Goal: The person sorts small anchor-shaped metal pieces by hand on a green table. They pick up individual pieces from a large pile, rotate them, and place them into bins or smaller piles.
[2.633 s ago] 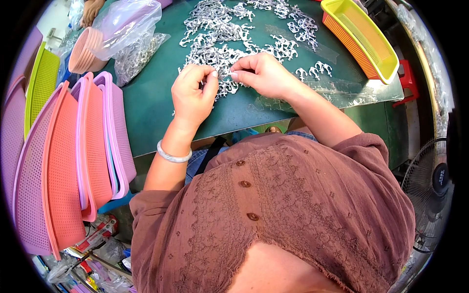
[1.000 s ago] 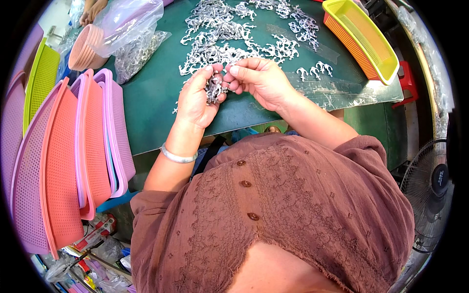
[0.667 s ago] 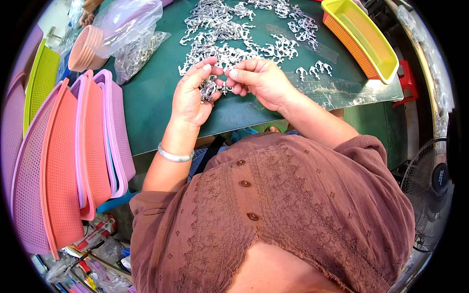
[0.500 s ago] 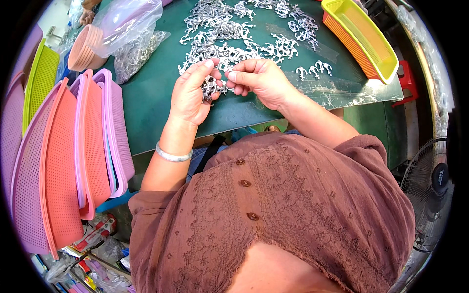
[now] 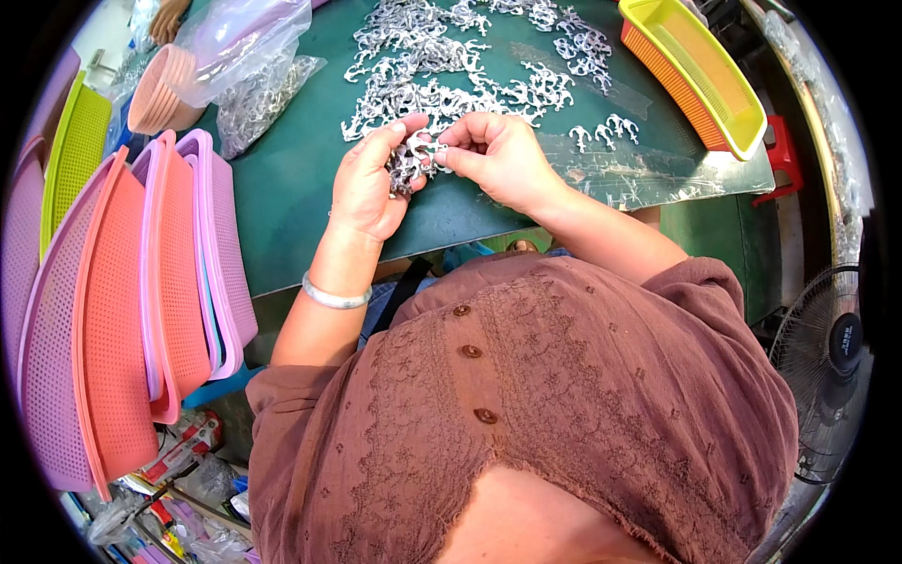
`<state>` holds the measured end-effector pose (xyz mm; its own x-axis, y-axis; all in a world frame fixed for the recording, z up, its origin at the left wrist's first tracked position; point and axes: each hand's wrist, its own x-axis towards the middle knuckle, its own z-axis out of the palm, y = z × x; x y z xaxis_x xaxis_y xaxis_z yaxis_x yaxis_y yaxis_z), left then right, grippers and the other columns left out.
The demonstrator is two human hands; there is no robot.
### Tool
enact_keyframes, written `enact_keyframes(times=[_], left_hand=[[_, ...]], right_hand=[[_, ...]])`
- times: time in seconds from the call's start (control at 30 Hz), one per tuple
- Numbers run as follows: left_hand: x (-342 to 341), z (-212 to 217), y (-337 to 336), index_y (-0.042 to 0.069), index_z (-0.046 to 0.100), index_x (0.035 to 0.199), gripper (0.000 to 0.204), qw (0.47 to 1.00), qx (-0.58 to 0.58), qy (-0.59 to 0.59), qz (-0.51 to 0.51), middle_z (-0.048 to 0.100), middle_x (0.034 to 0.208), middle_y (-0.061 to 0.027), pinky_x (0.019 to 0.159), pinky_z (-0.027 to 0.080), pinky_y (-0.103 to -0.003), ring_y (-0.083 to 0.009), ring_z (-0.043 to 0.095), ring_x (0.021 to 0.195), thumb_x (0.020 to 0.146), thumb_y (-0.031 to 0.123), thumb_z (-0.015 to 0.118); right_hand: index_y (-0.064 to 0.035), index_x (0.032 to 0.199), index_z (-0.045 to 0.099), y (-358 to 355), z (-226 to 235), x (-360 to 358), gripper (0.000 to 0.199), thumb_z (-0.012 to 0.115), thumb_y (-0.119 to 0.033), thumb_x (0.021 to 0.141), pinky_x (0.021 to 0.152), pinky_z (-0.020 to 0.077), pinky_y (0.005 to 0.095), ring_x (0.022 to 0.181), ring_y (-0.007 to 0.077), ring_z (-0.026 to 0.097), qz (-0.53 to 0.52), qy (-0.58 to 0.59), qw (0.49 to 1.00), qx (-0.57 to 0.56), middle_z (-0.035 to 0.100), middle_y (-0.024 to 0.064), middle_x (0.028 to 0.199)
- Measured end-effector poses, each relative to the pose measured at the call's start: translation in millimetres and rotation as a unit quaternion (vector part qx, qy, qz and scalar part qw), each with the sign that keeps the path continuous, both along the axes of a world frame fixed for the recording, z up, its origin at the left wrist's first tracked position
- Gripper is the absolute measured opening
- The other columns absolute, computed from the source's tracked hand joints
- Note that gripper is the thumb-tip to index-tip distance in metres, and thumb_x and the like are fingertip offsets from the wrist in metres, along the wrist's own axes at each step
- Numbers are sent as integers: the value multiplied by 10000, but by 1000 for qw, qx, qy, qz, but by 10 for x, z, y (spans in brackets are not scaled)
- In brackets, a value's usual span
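My left hand [image 5: 369, 182] is closed around a clump of small curved silvery metal pieces [image 5: 406, 167], which stick out between thumb and fingers. My right hand [image 5: 495, 158] pinches one such piece [image 5: 427, 148] with thumb and forefinger, right against the clump. Both hands are just above the near part of the green tabletop [image 5: 301, 211]. Beyond them lies a wide spread of similar metal pieces [image 5: 413, 56], heaped and loose. A short row of a few more [image 5: 604, 134] lies to the right of my right hand.
Pink and purple perforated baskets [image 5: 117, 320] stand at the left. A plastic bag of metal pieces [image 5: 268, 103] lies by stacked pink bowls [image 5: 164, 89]. At the far right are nested yellow and orange baskets [image 5: 700, 80], a red stool [image 5: 782, 160] and a fan [image 5: 827, 367]. Another person's hand [image 5: 169, 19] shows at upper left.
My right hand's fingers have closed in against the clump and now pinch a metal piece that shows more plainly. The other person's hand at upper left has shifted.
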<state>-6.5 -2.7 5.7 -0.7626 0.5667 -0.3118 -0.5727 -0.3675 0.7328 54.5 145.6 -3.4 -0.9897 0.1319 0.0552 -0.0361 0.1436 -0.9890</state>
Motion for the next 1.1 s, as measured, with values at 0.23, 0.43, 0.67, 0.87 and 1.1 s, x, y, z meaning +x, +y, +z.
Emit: enact_keyframes(times=[0.23,0.43,0.67,0.87,1.1], left_hand=[[-54,-101,-100,-4,496,1013,221,1000,16,-22,-2,518,782,-58,447,390,-186,-115,491,642,810,85,506],[-152,-183,-264,-7,523,915,149,975,173,-140,16,506,822,-113,442,393,-185,-167,474,701,804,92,515],[-127,-177,-273,10,534,862,83,963,210,-171,12,525,860,-128,448,406,-192,-184,496,698,784,34,518],[-192,-149,-341,13,548,900,166,972,205,-115,21,523,845,-125,438,401,-180,-174,468,681,747,-23,497],[-504,455,-303,18,529,872,127,987,70,61,129,522,799,-81,431,380,-183,-138,475,627,751,2,496]], right_hand=[[-14,843,604,18,-9,-33,119,604,-43,728,592,440,219,660,92,540,8,57,995,80,595,36,760],[-70,844,621,159,-27,-51,167,587,-66,680,732,407,346,822,244,506,40,181,876,445,537,72,830],[-83,825,614,111,-26,-64,190,631,-181,662,757,360,354,893,245,451,61,211,850,479,501,65,877],[-67,706,572,-46,35,-17,169,647,-205,644,727,360,349,832,238,442,77,206,849,481,484,62,816],[-50,681,569,-14,32,-112,56,607,-86,663,700,383,353,767,259,469,-4,249,885,395,499,72,759]])
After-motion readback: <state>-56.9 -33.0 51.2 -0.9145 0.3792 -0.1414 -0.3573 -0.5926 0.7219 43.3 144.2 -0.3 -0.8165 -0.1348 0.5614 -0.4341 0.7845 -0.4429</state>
